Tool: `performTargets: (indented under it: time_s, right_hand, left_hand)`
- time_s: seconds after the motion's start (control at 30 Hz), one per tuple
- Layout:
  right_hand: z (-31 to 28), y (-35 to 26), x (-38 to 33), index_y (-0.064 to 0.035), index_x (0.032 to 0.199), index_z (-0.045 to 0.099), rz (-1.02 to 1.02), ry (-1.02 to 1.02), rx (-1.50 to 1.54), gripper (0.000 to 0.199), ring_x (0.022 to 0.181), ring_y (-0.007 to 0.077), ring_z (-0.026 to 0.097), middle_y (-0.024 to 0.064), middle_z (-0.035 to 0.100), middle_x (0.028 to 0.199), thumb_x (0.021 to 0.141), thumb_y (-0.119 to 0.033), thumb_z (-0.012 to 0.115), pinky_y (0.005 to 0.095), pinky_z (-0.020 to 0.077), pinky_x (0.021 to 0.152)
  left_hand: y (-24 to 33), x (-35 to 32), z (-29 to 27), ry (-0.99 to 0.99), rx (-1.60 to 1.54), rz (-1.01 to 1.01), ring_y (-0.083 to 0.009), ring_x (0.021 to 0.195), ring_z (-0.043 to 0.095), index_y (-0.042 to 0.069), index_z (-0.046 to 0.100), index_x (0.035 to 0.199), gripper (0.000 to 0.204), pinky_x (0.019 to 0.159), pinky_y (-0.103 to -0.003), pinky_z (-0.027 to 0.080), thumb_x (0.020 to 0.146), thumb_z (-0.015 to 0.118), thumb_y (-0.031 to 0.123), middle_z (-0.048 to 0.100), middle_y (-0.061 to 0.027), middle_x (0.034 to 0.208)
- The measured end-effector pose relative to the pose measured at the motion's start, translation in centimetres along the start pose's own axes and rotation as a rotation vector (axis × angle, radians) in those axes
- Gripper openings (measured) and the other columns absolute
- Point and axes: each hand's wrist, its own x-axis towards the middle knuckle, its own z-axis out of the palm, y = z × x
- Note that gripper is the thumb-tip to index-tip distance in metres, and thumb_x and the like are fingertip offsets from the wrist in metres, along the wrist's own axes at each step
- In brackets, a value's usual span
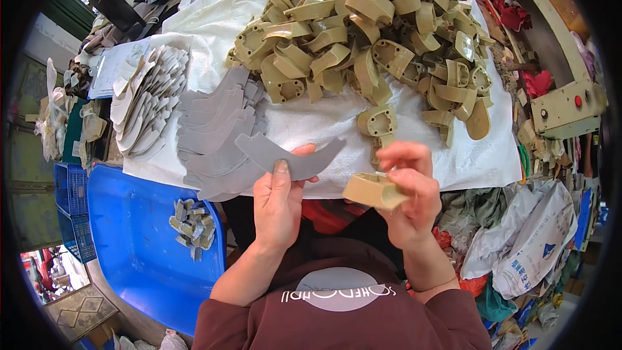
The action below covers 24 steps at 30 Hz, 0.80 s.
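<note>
Left hand (277,202) closed on a curved grey strip (290,157), thumb pressed flat on its upper face, fingertips curling up from behind its far edge. Strip held roughly level, arcing from beyond the thumb's left across to the gap between the 2 hands, right tip just short of the other hand.

Right hand (408,188) wrapped around a tan plastic heel piece (376,191), fingers bent over its top, the block jutting toward the left hand, hollow side not clearly shown. Heel piece and strip near each other, apart.

Just left of the left hand, fanned on white cloth (220,13): a stack of grey strips (214,129) of the same curved shape. Further left, a second stack of paler, off-white curved pieces (146,100).

Beyond both hands, well up the cloth: a large heap of tan heel pieces (369,32), tumbled in every direction, 1 loose piece (378,120) lying just above the right hand.

Below and left of the left hand: a blue bin (139,233) with a small clump of grey-green scraps (193,227) inside.

Far right of the right hand: a cream machine housing (551,71) with a red button, and white sacks (531,240) lower down.
</note>
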Motion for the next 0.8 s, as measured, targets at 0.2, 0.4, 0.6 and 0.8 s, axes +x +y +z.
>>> performTargets:
  time_s: [0.2, 0.4, 0.6, 0.8]
  right_hand:
    - [3.2, 0.9, 0.0, -0.0067, 0.110, 0.052, -0.140, 0.070, 0.027, 0.039, 0.089, 0.0305, 0.059, 0.0188, 0.056, 0.109, 0.077, 0.009, 0.063, 0.0361, 0.0534, 0.073]
    - [3.5, 1.0, -0.2, -0.0063, 0.109, 0.053, -0.214, 0.127, -0.063, 0.037, 0.091, 0.0318, 0.058, 0.0151, 0.058, 0.106, 0.077, 0.011, 0.061, 0.0383, 0.0533, 0.073]
    - [3.4, 1.1, -0.3, -0.0059, 0.108, 0.053, -0.198, 0.120, -0.070, 0.038, 0.091, 0.0311, 0.058, 0.0144, 0.058, 0.105, 0.076, 0.012, 0.061, 0.0377, 0.0529, 0.073]
    - [3.1, 1.4, -0.2, -0.0061, 0.107, 0.054, -0.211, 0.076, -0.091, 0.041, 0.090, 0.0301, 0.057, 0.0132, 0.058, 0.104, 0.070, 0.010, 0.065, 0.0369, 0.0507, 0.070]
  left_hand:
    - [0.1, -1.5, 1.6, -0.148, -0.211, -0.072, -0.0240, 0.117, 0.053, -0.007, 0.047, 0.125, 0.041, 0.101, -0.038, 0.042, 0.101, 0.037, 0.024, 0.052, -0.0186, 0.127]
    - [0.9, -1.9, 1.7, -0.211, -0.172, -0.109, -0.0247, 0.119, 0.052, -0.010, 0.043, 0.129, 0.043, 0.102, -0.037, 0.042, 0.102, 0.036, 0.022, 0.049, -0.0208, 0.131]
    - [1.2, -2.2, 2.8, -0.111, -0.094, -0.119, -0.0205, 0.105, 0.060, -0.010, 0.047, 0.125, 0.044, 0.090, -0.034, 0.050, 0.100, 0.041, 0.025, 0.058, -0.0177, 0.119]
    - [1.1, -2.3, 2.6, -0.113, -0.064, -0.121, -0.0202, 0.106, 0.059, -0.011, 0.047, 0.125, 0.044, 0.092, -0.034, 0.048, 0.100, 0.040, 0.025, 0.057, -0.0177, 0.119]
